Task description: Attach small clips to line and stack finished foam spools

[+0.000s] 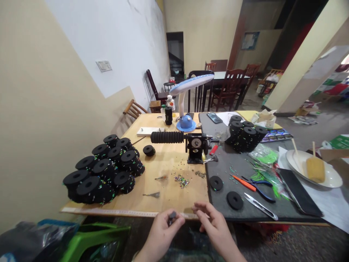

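Just past the table's near edge, my left hand (162, 233) pinches a small dark piece (171, 217) between thumb and fingertips. My right hand (215, 225) is beside it, its fingers closed with nothing visible in them. Both hands are above the wooden table's front edge (131, 212). Nearest them lie scattered coloured beads (181, 180) and a small metal-tipped tool (154, 194). A heap of black foam rings (100, 169) flecked with colour covers the table's left side. A hand-cranked clamp device (195, 147) holds a black ribbed foam roller (167, 137).
A grey mat (218, 214) carries black foam discs (235, 200), a stack of rings (242, 133), blue-handled pliers (259, 189) and thread snips (261, 206). A blue desk lamp (186, 123) stands behind. A green stool (92, 240) sits near my left.
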The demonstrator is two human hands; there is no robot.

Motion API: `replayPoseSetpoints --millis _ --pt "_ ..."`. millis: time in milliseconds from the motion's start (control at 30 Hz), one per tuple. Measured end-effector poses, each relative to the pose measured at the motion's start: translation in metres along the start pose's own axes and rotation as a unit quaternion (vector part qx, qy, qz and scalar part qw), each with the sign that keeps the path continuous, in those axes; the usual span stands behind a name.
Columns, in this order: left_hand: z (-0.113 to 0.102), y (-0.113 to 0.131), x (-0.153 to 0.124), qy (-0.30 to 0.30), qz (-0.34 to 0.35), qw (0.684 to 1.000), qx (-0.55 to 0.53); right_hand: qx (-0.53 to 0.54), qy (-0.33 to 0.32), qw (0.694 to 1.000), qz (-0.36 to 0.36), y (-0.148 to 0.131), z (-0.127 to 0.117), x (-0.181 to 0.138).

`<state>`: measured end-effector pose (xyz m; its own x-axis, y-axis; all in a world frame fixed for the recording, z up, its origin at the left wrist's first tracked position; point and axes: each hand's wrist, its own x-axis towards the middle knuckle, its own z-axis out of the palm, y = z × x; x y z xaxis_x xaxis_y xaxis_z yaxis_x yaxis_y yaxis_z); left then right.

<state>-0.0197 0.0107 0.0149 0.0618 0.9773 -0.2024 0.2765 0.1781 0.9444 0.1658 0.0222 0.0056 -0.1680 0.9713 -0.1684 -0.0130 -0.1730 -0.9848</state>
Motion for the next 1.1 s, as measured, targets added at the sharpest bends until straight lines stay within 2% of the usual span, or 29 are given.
replayPoseSetpoints --millis 167,267,333,400,500,667,767,867,967,1100 --pt "-0.002 0.005 -0.003 0.002 0.051 0.996 0.077 0.107 -0.103 0.988 0.042 0.001 0.027 0.002" --pt "-0.005 0.002 -0.004 0.003 0.075 0.989 0.127 0.065 -0.125 0.988 0.069 0.008 0.035 0.003" --pt "-0.006 -0.002 -0.003 0.006 0.078 0.985 0.155 -0.014 -0.112 0.993 0.044 0.012 0.035 0.004" --pt "-0.007 -0.005 0.001 0.007 0.081 0.980 0.180 -0.091 -0.088 0.992 -0.012 0.014 0.031 0.006" --pt "-0.011 -0.001 0.010 0.008 0.101 0.969 0.227 -0.134 -0.056 0.987 -0.069 0.018 0.024 0.009" --pt "-0.017 0.014 0.032 0.033 0.130 0.931 0.339 0.002 -0.030 0.999 -0.017 0.036 0.017 0.014" --pt "-0.017 0.013 0.043 0.033 0.138 0.914 0.380 0.081 -0.024 0.996 0.011 0.046 0.014 0.017" --pt "-0.017 0.009 0.049 0.046 0.158 0.903 0.398 0.114 0.018 0.993 0.010 0.052 0.013 0.018" --pt "-0.025 0.006 0.051 0.080 0.181 0.894 0.401 0.134 0.059 0.989 0.012 0.054 0.014 0.018" --pt "-0.051 0.005 0.058 0.161 0.211 0.883 0.387 0.178 0.079 0.980 0.037 0.056 0.015 0.021"
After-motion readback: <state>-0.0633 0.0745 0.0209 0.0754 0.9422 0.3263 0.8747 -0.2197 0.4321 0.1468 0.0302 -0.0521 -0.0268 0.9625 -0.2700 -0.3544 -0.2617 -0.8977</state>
